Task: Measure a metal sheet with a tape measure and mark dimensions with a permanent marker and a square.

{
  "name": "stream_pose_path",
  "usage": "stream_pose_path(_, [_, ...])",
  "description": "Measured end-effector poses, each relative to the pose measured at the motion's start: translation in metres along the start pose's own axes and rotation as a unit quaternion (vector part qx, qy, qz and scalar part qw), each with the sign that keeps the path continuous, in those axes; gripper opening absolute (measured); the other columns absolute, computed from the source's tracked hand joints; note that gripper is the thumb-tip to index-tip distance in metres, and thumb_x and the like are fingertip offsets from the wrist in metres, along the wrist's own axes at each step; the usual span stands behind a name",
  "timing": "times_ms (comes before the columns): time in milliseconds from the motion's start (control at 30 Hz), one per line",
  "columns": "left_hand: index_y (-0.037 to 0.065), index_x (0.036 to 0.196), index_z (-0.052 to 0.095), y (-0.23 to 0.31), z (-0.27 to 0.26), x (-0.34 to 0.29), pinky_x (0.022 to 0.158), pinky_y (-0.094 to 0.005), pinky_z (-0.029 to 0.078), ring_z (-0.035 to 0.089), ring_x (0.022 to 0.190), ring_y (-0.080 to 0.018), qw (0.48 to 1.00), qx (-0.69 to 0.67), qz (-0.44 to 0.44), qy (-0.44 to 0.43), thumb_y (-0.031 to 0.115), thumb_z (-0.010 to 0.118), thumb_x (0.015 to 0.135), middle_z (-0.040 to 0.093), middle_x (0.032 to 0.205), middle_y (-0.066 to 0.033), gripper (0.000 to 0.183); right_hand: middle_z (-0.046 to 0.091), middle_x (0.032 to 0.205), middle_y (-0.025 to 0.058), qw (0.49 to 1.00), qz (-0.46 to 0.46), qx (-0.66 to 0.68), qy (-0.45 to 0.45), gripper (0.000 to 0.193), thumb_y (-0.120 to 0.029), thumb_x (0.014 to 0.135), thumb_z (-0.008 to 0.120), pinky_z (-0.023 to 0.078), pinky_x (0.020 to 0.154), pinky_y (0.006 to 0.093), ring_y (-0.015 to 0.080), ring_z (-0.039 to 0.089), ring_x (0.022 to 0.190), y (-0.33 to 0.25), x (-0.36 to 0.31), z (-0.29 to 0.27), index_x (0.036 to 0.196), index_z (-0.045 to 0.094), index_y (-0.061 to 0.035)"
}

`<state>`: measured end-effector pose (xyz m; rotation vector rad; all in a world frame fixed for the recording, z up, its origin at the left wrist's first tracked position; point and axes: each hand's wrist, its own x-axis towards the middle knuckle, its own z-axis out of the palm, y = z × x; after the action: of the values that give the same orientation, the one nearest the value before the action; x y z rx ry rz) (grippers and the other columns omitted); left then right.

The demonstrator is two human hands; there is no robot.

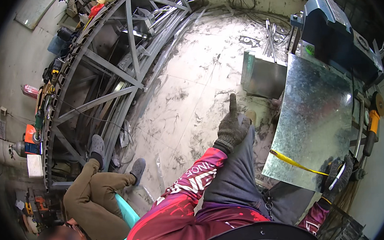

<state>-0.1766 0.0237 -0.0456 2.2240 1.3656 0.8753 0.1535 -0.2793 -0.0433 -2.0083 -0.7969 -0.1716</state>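
Observation:
My left hand, in a dark grey knit glove, is over my knee with the index finger stretched out and the thumb apart. Nothing shows in it. At the right, my right hand, also gloved, closes round a tape measure, whose case is mostly hidden by the fingers. Its yellow blade runs out leftward across the near part of a shiny galvanized metal sheet. The blade's far end is near the sheet's left edge.
A dark machine stands beyond the sheet, with a metal box on the floor left of it. An orange angle grinder hangs at right. A steel-framed bench holds metal lengths. Someone sits at lower left, legs stretched out.

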Motion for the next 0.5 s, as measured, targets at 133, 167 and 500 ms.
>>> stream_pose_path(133, [0.016,0.161,-0.004,-0.003,-0.001,-0.002,0.102,-0.0478,0.047,0.056,0.124,-0.0427,0.987,-0.103,-0.094,-0.082,0.025,0.072,0.086,0.051,0.142,-0.0276,0.107,0.062,0.125,0.0167,1.000,-0.010,-0.022,-0.010,0.042,-0.011,0.090,0.069,0.044,0.103,0.0395,0.0287,0.058,0.118,-0.012,0.003,0.001,0.128,0.058,0.0029])
stream_pose_path(167, [0.016,0.161,-0.004,-0.006,0.001,-0.003,0.101,-0.0469,0.048,0.058,0.121,-0.0422,0.997,-0.064,-0.042,-0.015,0.025,0.072,0.086,0.055,0.138,-0.0277,0.107,0.062,0.125,0.0168,0.999,-0.037,-0.032,-0.011,0.041,-0.011,0.090,0.069,0.044,0.103,0.0396,0.0289,0.058,0.117,-0.015,0.003,0.002,0.128,0.058,0.0030])
stream_pose_path(500, [0.002,0.158,0.018,-0.008,0.012,-0.001,0.117,-0.0432,0.033,0.036,0.143,-0.0420,0.996,-0.011,0.083,0.044,0.025,0.070,0.086,0.031,0.156,-0.0293,0.092,0.065,0.120,0.0179,0.977,-0.150,-0.149,0.041,0.041,-0.013,0.087,0.072,0.048,0.100,0.0415,0.0328,0.062,0.112,-0.013,0.003,-0.005,0.123,0.062,0.0029])
